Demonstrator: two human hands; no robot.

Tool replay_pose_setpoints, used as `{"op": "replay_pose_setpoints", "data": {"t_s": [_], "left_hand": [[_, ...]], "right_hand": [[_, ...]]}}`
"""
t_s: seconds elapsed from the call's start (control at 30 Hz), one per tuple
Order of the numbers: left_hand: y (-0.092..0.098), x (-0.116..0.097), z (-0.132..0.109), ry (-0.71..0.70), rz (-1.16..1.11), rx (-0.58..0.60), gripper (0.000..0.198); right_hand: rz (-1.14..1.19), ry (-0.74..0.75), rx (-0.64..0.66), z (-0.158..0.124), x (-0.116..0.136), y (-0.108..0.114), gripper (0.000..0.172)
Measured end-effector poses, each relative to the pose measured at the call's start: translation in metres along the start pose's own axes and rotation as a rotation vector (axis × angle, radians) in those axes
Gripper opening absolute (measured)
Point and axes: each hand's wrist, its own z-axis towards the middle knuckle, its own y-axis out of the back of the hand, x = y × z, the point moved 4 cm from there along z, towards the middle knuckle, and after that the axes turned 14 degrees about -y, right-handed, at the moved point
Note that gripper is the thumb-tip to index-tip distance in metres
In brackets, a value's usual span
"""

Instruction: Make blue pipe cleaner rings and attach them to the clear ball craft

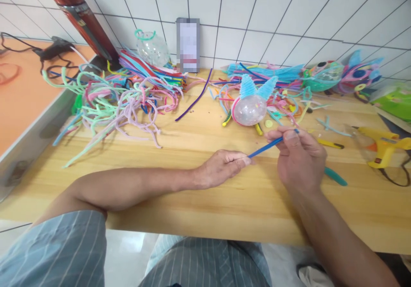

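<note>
We see a blue pipe cleaner (266, 148) just right of the frame's centre, held slanting above the wooden table (180, 201), its lower end pinched between thumb and fingertips of the left hand (221, 167) and its upper end pinched by thumb and forefinger of the right hand (300, 161). We judge the stem thin and springy, so a loose pinch at either end could let it flick free and drop among the scraps (290, 107); a hard bend could kink its wire, and a cut tip could prick a finger. Just above the right hand sits a clear ball with 2 fluffy blue ears (249, 110), near enough that a sweep of the knuckles might roll it away. A teal-handled tool (336, 177) lies partly under the right wrist, where the forearm could knock it. At the right edge a yellow glue gun (383, 150) lies on the table; whether it is hot we cannot tell, and its cord (398, 179) could snag an arm. The tangle of pastel pipe cleaners (112, 103) in the upper left lies well apart
</note>
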Motion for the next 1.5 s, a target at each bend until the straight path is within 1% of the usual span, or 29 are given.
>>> {"op": "replay_pose_setpoints", "data": {"t_s": [0.1, 0.2, 0.3, 0.37, 0.4, 0.43, 0.53, 0.57, 0.6, 0.67, 0.73, 0.8, 0.93, 1.07, 1.17, 1.3, 1.37, 1.5], "left_hand": [[0.002, -0.001, 0.0, -0.015, 0.105, 0.01, 0.042], [0.002, -0.002, -0.002, -0.049, 0.199, 0.038, 0.035], [-0.001, -0.001, -0.004, -0.081, 0.226, 0.11, 0.031], [-0.002, -0.001, -0.004, -0.082, 0.218, 0.133, 0.03], [-0.001, -0.001, -0.003, -0.079, 0.211, 0.117, 0.031], [0.001, -0.001, -0.002, -0.075, 0.211, 0.077, 0.031], [0.009, -0.003, 0.003, -0.07, 0.278, -0.089, 0.04], [0.01, -0.004, 0.004, -0.068, 0.311, -0.117, 0.044], [0.01, -0.004, 0.005, -0.069, 0.342, -0.117, 0.044], [0.009, -0.005, 0.006, -0.084, 0.396, -0.058, 0.036], [0.006, -0.006, 0.006, -0.111, 0.45, 0.011, 0.037], [0.005, -0.007, 0.005, -0.134, 0.506, 0.049, 0.036], [0.004, -0.008, 0.005, -0.16, 0.638, 0.111, 0.031], [0.001, -0.007, 0.006, -0.186, 0.818, 0.194, 0.03], [0.001, -0.006, 0.006, -0.185, 0.89, 0.258, 0.031], [0.001, -0.006, 0.005, -0.177, 0.907, 0.286, 0.028], [0.001, -0.005, 0.005, -0.184, 0.928, 0.29, 0.031], [-0.001, -0.003, 0.006, -0.168, 0.969, 0.302, 0.034]], "right_hand": [[0.001, -0.001, -0.017, 0.004, 0.003, 0.001, 0.021], [0.011, -0.004, -0.03, 0.013, 0.008, 0.008, 0.021], [0.042, 0.037, -0.076, 0.026, 0.015, 0.021, 0.017], [0.045, 0.064, -0.097, 0.031, 0.018, 0.026, 0.016], [0.039, 0.064, -0.095, 0.032, 0.018, 0.027, 0.017], [0.028, 0.053, -0.084, 0.031, 0.017, 0.026, 0.019], [0.005, 0.016, -0.019, 0.021, 0.01, 0.016, 0.019], [-0.003, 0.014, 0.004, 0.016, 0.008, 0.012, 0.018], [-0.014, 0.016, 0.021, 0.011, 0.006, 0.009, 0.016], [-0.055, 0.022, 0.037, 0.001, 0.003, 0.004, 0.015], [-0.118, 0.035, 0.04, -0.006, 0.001, 0.003, 0.015], [-0.178, 0.068, 0.032, -0.01, 0.001, 0.004, 0.015], [-0.252, 0.133, -0.004, -0.013, 0.002, 0.006, 0.016], [-0.329, 0.142, -0.019, -0.014, 0.003, 0.004, 0.017], [-0.331, 0.143, -0.01, -0.017, 0.005, 0.002, 0.016], [-0.42, 0.178, -0.021, -0.023, 0.014, -0.001, 0.018], [-0.444, 0.191, -0.013, -0.025, 0.016, -0.002, 0.017], [-0.393, 0.174, 0.002, -0.024, 0.014, -0.001, 0.015]]}}
